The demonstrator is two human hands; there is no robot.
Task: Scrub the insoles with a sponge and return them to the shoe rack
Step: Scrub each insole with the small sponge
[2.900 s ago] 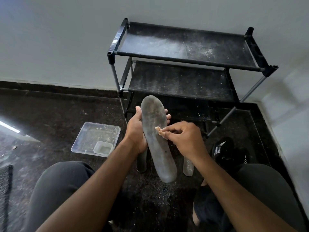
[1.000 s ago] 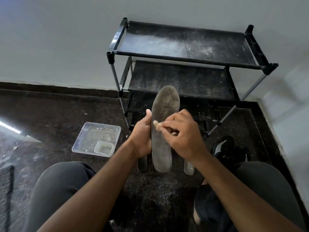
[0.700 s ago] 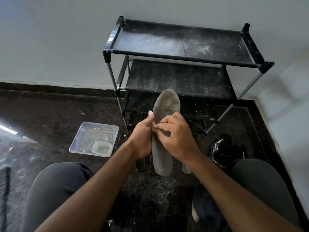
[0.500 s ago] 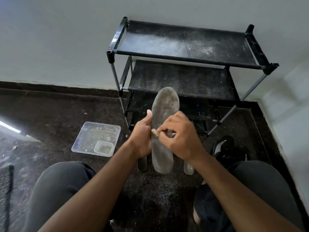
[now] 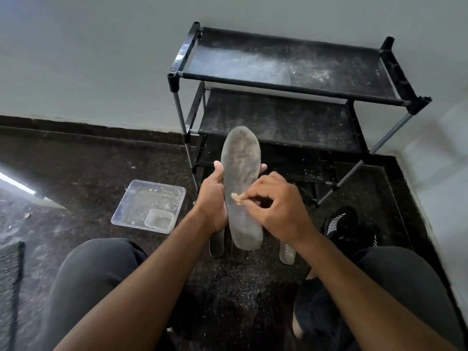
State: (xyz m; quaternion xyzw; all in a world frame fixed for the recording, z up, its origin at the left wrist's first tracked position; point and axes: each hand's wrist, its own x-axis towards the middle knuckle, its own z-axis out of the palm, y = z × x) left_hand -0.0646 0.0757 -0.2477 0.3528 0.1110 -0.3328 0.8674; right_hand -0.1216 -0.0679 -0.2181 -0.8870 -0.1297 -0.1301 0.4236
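Note:
A grey, dusty insole [image 5: 241, 171] stands upright in front of me, toe end up. My left hand [image 5: 214, 198] grips it from the left, thumb on the front and fingertips showing past its right edge. My right hand [image 5: 277, 207] pinches a small tan sponge piece [image 5: 236, 198] against the insole's middle. Three more insoles lie on the floor below, mostly hidden: one [image 5: 217, 243] at left, one [image 5: 238, 253] in the middle, one [image 5: 287, 253] at right. The black shoe rack [image 5: 291, 91] stands behind, its shelves bare and dusted white.
A clear plastic tray [image 5: 149, 206] with a small tub inside sits on the dark floor to the left. A black shoe with white stripes [image 5: 340, 225] lies to the right. My knees frame the bottom. White walls meet in a corner behind the rack.
My right hand has slid the sponge back and forth across the insole's middle and now sits slightly lower. My left hand has kept its hold on the upright insole.

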